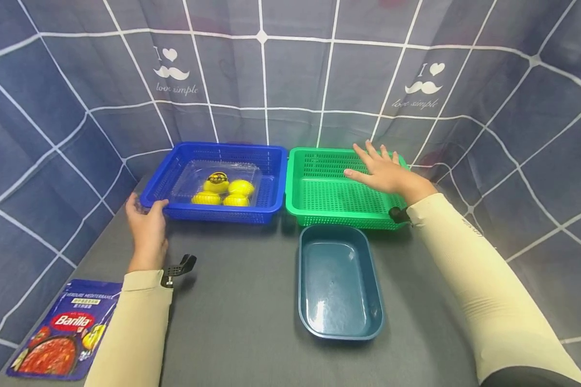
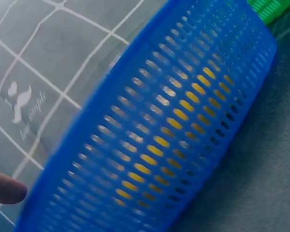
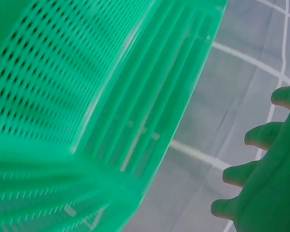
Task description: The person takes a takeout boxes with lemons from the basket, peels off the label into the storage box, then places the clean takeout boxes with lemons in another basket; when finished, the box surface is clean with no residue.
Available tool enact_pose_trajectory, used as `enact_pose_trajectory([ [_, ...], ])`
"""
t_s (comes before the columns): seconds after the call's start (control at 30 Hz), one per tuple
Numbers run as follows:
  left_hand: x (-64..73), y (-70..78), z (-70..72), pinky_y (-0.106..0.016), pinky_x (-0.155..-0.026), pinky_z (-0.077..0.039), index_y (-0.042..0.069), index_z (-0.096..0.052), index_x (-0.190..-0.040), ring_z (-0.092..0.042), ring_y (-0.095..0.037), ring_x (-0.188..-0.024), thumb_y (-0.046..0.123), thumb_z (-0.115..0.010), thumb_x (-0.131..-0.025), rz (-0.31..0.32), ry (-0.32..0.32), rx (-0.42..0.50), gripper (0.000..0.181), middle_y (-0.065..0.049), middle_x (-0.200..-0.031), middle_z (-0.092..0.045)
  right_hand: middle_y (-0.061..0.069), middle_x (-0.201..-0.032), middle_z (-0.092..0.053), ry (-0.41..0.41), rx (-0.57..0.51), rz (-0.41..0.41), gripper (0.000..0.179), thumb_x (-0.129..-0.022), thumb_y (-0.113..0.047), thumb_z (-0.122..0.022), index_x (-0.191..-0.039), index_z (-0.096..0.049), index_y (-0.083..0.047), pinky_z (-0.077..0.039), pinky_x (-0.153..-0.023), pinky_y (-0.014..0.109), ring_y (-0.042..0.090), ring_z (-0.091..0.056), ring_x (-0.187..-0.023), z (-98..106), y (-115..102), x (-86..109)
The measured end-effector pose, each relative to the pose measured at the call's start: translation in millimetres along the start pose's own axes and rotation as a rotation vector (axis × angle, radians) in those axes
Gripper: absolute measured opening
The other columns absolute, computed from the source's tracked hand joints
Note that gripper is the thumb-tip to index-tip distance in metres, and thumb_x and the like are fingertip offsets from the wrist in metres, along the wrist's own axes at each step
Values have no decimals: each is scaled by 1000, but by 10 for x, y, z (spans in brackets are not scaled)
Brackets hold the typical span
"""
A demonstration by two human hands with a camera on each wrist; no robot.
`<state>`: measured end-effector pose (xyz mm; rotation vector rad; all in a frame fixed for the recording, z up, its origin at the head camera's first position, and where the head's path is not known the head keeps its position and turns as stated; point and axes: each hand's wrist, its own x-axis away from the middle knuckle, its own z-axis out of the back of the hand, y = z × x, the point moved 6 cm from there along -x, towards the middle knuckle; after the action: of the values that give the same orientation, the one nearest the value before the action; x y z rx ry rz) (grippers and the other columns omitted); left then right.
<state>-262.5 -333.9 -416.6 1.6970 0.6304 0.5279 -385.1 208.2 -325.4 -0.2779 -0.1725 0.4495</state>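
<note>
My left hand (image 1: 147, 231) is at the near left corner of a blue perforated basket (image 1: 218, 214), its thumb overlapping the rim and its fingers beside the left end. The left wrist view shows one fingertip (image 2: 10, 188) just off the basket's rim. In that basket lies a clear plastic clamshell (image 1: 186, 183) with several yellow, lemon-like things (image 1: 241, 187) in it. My right hand (image 1: 384, 174) is spread over the right part of a green perforated basket (image 1: 329, 192), fingers extended and holding nothing. In the right wrist view its fingertips (image 3: 263, 135) are apart from the green rim.
A dark teal oblong tub (image 1: 336, 285) stands in front of the green basket. To the left of my left forearm lies a blue Barilla sauce pouch (image 1: 70, 328). Grey-blue checked cloth (image 1: 295, 70) hangs behind and at both sides of the grey table (image 1: 232, 301).
</note>
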Motion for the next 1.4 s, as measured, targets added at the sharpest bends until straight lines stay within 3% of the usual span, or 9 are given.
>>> enact_pose_trajectory([
  [0.07,-14,-61,-11,-17,-115,-28,16,-18,-166,-27,-14,-150,1,-64,-98,9,-4,92,84,-9,-169,-22,14,-172,18,-2,-8,20,95,-101,-79,-33,-169,10,-28,16,-114,71,51,19,-151,-26,-110,-49],
  [0.2,-44,-123,-28,-17,-114,-30,14,-18,-166,-34,-17,-147,-5,-58,-99,-19,-22,182,80,-12,-165,-31,13,-173,16,-12,-20,57,95,-100,-80,-33,-169,8,-29,14,-117,69,50,17,-152,-90,-338,-173],
  [0.4,-74,-179,-60,-20,-110,-35,15,-29,-162,-39,-22,-143,-2,-57,-101,-44,-39,179,69,-16,-158,-39,8,-174,12,-27,-23,101,96,-97,-84,-32,-169,7,-33,11,-120,66,47,14,-154,-166,-690,-352],
  [0.63,-108,-207,-54,-22,-110,-37,12,-33,-160,-40,-25,-142,-7,-58,-100,-50,-47,246,68,-17,-156,-41,8,-175,10,-63,-44,162,98,-97,-84,-32,-170,5,-31,9,-122,61,46,12,-155,-308,-1130,-566],
  [0.77,-125,-181,-50,-22,-108,-39,11,-36,-158,-41,-24,-141,-9,-59,-98,-52,-37,229,67,-16,-155,-41,10,-175,8,-61,-54,182,101,-95,-86,-33,-170,3,-29,0,-122,65,50,9,-154,-386,-1369,-679],
  [0.87,-141,-177,-69,-23,-105,-42,9,-38,-156,-44,-25,-138,-12,-58,-96,-64,-33,267,66,-17,-152,-43,12,-175,6,-65,-88,202,101,-96,-83,-37,-171,0,-26,-5,-121,68,49,8,-155,-439,-1565,-741],
  [1.1,-155,-188,-68,-24,-102,-46,7,-40,-154,-49,-27,-135,-15,-60,-94,-61,-31,314,67,-21,-149,-46,16,-174,-5,-104,-131,321,97,-104,-62,-54,-170,-8,-8,-5,-127,44,31,-3,-159,-630,-1980,-940],
  [1.27,-143,-174,-39,-24,-103,-47,6,-40,-156,-49,-27,-135,-16,-64,-94,-42,-29,296,70,-21,-149,-46,15,-174,-13,-122,-144,229,96,-103,-60,-57,-169,-13,-6,-11,-126,40,29,-7,-159,-748,-2104,-1063],
  [1.4,-143,-157,-37,-24,-106,-45,7,-39,-157,-47,-27,-138,-15,-64,-95,-42,-42,298,70,-20,-151,-45,18,-171,-24,-75,-146,138,91,-104,-56,-59,-167,-21,-1,-15,-126,42,34,-15,-158,-760,-2176,-1142],
])
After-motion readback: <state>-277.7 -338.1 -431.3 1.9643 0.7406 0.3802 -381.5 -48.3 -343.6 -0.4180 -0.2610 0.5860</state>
